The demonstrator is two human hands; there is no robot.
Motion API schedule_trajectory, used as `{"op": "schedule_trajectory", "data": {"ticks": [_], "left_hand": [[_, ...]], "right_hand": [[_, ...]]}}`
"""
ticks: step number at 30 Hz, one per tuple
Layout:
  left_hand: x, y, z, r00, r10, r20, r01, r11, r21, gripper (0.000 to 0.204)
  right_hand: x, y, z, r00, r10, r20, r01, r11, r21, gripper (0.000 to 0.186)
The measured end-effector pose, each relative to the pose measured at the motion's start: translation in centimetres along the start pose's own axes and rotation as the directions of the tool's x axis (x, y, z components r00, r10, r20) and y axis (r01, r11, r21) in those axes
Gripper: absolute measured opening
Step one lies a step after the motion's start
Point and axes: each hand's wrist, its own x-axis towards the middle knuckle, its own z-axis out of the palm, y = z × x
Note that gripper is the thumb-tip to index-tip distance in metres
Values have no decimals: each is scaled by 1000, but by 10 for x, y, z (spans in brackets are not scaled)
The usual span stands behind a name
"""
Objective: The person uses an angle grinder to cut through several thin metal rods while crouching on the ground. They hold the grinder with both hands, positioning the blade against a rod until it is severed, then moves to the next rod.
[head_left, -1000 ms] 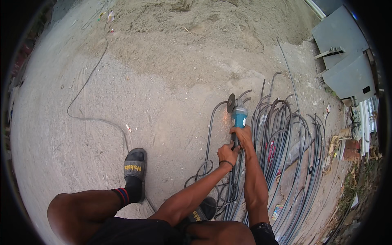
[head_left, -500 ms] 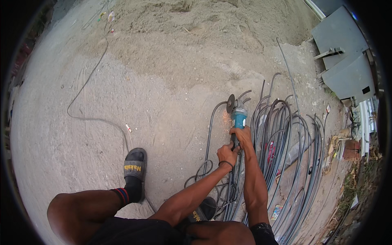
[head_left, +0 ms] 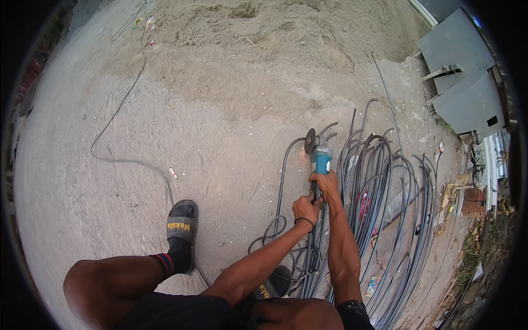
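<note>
A teal angle grinder (head_left: 320, 163) is held in both hands above a bundle of dark steel rods (head_left: 367, 206). My left hand (head_left: 306, 208) is closed round the rear of its handle. Further forward, my right hand (head_left: 328, 186) wraps the body just behind the teal housing. The round cutting disc (head_left: 310, 142) stands on edge at the far end of the tool, at the tip of a bent rod (head_left: 284, 170). Orange sparks (head_left: 306, 158) fly beside the disc. My fingers' undersides are partly hidden by the tool.
A power cable (head_left: 127, 160) winds across the concrete toward my sandalled left foot (head_left: 182, 225). More rods spread to the right, some ends sticking up. Grey metal boxes (head_left: 459, 52) stand at the upper right. Loose sand (head_left: 247, 55) lies at the far side.
The spark spray beside the disc looks smaller than before. Both hands and the grinder hold nearly the same place.
</note>
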Motion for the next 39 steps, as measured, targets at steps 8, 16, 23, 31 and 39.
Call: {"op": "schedule_trajectory", "data": {"ticks": [8,16,23,31,39], "left_hand": [[2,-2,4,1000,25,-6,-25,1000,-6,46],[3,-1,3,1000,1,15,0,999,-32,46],[4,-5,8,999,-11,-37,11,1000,-10,48],[4,-11,8,999,19,-49,-18,1000,19,49],[-20,11,-12,991,116,65,-113,993,-38,46]], "right_hand": [[8,7,0,1000,-10,-16,9,998,-67,36],[0,-2,-1,1000,21,-5,-21,999,-30,32],[2,-2,-2,998,58,21,-57,998,-25,30],[-1,-2,3,998,56,4,-56,998,-11,34],[-19,3,-25,997,-78,18,72,974,215,23]]}}
